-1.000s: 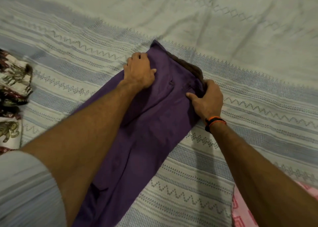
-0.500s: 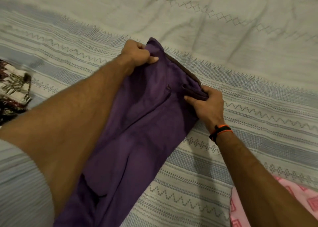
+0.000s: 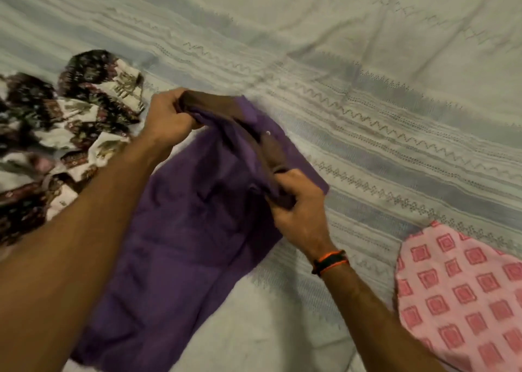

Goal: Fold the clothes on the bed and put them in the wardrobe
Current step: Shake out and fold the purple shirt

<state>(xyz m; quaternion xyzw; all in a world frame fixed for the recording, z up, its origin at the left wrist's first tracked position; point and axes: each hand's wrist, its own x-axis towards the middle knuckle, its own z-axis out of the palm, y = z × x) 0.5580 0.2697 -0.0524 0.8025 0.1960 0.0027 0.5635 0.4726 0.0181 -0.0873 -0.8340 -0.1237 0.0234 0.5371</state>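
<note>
With the purple trousers (image 3: 180,247) spread mid-frame on the bedspread (image 3: 367,69), left hand (image 3: 166,120) and right hand (image 3: 299,210) each pinch the brown-lined waistband, which should stay level and taut while folding.

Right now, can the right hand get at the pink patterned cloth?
Probably yes, once freed. The right hand grips the purple trousers' waistband; the pink patterned cloth lies just to its right on the bedspread, nothing between them.
</note>
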